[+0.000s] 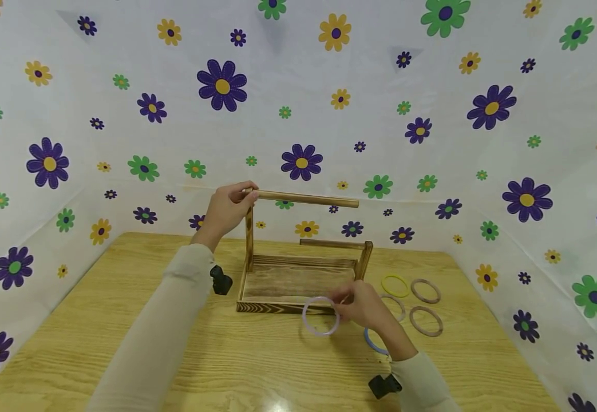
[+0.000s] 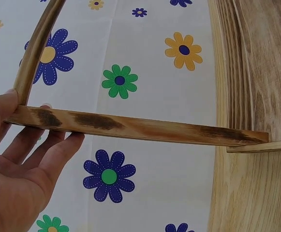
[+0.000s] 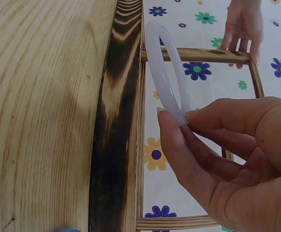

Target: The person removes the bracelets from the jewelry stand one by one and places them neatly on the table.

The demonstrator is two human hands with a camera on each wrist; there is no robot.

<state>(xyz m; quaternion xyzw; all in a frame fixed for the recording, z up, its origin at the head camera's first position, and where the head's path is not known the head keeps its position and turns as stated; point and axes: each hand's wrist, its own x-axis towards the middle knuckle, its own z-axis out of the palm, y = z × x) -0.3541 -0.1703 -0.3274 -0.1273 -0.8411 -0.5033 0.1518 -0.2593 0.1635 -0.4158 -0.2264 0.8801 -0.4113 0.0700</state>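
Note:
A wooden stand has a tray base (image 1: 272,308), a taller left post (image 1: 249,240) with an upper rod (image 1: 308,198), and a shorter right post with a lower rod (image 1: 334,244). My left hand (image 1: 226,209) grips the top corner where the left post meets its rod; the left wrist view shows the thumb by the rod and fingers under the post. Between thumb and fingertips, my right hand (image 3: 237,159) pinches a pale lavender bangle (image 3: 157,72). That bangle is held up in front of the tray's front edge. Neither rod bears a ring.
Right of the stand lie a yellow bangle (image 1: 395,276), two brownish bangles (image 1: 424,280), a greyish bangle (image 1: 403,312) and a blue bangle (image 1: 372,345), the last two partly behind my right hand. A flower-printed white cloth (image 1: 298,126) surrounds the wooden table (image 1: 216,366).

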